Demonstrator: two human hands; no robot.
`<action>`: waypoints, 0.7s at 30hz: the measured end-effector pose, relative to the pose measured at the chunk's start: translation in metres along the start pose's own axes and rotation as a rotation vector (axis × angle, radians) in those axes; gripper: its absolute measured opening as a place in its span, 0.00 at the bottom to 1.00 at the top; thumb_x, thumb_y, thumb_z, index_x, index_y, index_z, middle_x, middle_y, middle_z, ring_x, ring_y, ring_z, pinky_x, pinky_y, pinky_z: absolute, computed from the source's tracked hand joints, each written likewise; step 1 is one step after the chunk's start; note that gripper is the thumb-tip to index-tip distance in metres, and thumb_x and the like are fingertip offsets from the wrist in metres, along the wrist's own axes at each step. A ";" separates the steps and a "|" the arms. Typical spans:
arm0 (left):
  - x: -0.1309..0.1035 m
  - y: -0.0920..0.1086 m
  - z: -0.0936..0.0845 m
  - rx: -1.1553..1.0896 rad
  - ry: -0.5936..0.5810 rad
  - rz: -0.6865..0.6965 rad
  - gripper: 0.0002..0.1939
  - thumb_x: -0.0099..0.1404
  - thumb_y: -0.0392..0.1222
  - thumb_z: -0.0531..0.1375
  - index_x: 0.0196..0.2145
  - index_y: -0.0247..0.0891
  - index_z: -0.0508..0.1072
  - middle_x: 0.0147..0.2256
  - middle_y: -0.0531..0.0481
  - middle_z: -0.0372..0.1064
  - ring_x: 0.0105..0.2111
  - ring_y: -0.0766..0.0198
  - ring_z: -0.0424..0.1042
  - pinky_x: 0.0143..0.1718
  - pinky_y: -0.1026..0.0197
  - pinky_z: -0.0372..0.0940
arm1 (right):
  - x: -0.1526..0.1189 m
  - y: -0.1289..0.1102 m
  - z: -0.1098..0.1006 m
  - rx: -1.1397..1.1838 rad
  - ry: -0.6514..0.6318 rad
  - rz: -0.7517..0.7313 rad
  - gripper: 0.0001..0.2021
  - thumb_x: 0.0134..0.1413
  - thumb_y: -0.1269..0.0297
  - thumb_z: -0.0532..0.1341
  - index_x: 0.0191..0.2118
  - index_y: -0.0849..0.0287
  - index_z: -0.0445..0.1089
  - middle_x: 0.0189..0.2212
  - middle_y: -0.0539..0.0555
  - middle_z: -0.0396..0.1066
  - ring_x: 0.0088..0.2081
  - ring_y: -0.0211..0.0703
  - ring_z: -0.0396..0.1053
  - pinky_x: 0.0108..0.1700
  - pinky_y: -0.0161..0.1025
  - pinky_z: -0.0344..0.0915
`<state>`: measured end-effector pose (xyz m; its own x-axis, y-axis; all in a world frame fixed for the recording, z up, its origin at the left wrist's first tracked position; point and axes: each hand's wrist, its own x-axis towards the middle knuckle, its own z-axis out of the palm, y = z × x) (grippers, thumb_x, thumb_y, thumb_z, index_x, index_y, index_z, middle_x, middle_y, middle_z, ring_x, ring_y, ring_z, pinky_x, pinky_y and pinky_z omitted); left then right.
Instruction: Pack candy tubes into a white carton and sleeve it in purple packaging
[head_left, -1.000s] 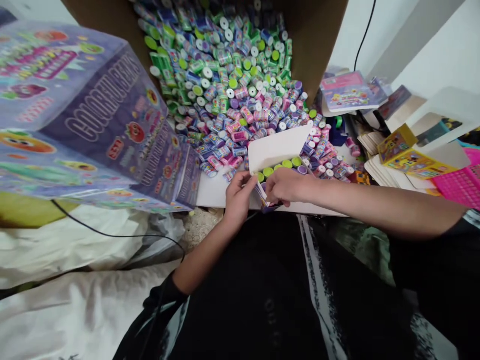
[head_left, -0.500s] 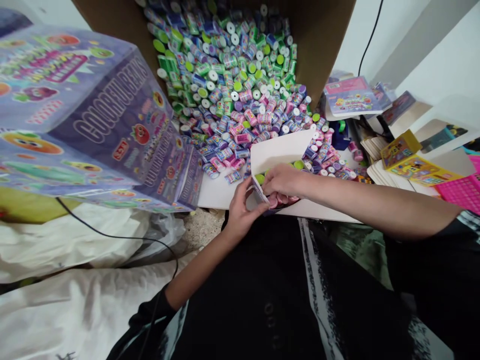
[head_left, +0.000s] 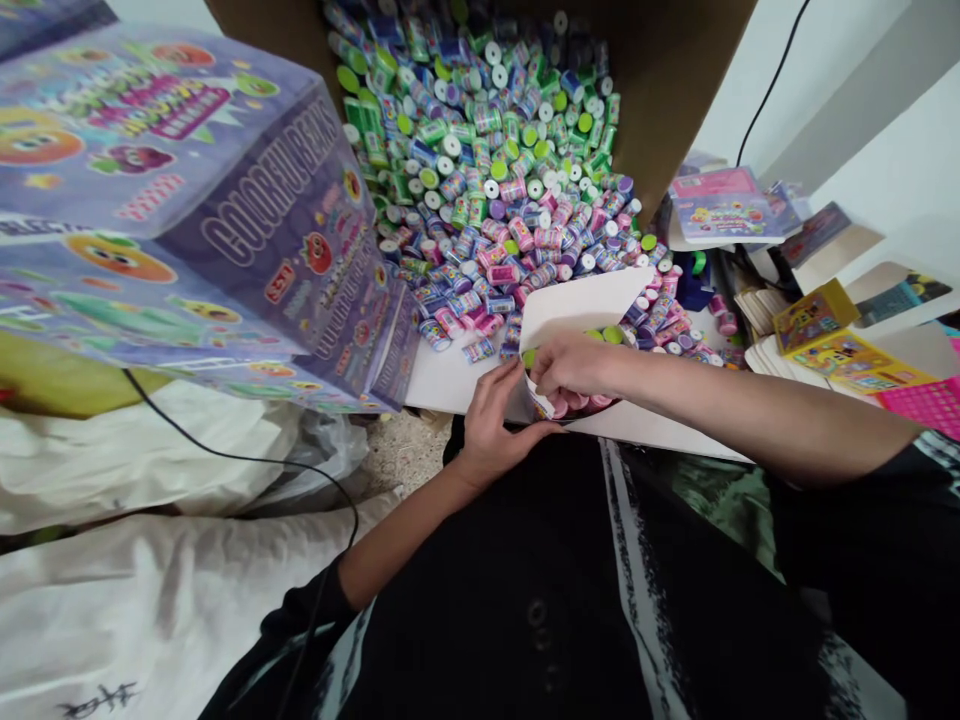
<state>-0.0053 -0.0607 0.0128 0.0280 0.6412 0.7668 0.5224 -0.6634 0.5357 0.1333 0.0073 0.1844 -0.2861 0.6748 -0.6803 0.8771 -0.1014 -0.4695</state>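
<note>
A small open box (head_left: 585,300) with a raised white flap stands at the near edge of the white table. Green-capped and pink-capped little jars show inside it. My left hand (head_left: 499,420) is around the box's left side, thumb along the near edge and fingers on the far left corner. Over the box, my right hand (head_left: 574,365) has its fingers bent down into the left part, at the white side flap; its fingertips are partly hidden. Beyond the box lies a big heap of small colourful jars (head_left: 517,235).
Purple printed cartons (head_left: 277,230) are stacked at the left. A large brown carton (head_left: 667,90) surrounds the heap. Flattened purple packs (head_left: 724,205), yellow boxes (head_left: 847,340) and a pink basket (head_left: 926,405) sit at the right. White sacks (head_left: 150,590) lie lower left.
The whole view has shifted, so things appear farther right. My left hand's fingers have straightened along the box's left side, and the white side flap now sits lower, under my right fingers.
</note>
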 end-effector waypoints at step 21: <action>0.009 -0.003 -0.007 0.111 -0.135 0.174 0.39 0.72 0.61 0.66 0.72 0.40 0.65 0.64 0.32 0.72 0.65 0.38 0.70 0.63 0.36 0.69 | -0.007 0.047 0.031 -0.348 0.476 -0.499 0.09 0.61 0.79 0.61 0.39 0.61 0.78 0.37 0.53 0.75 0.38 0.42 0.69 0.41 0.37 0.57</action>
<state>-0.0123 -0.0557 0.0207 0.2358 0.5715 0.7860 0.5897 -0.7270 0.3517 0.1642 -0.0252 0.1495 -0.5517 0.8300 -0.0823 0.7811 0.4796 -0.3997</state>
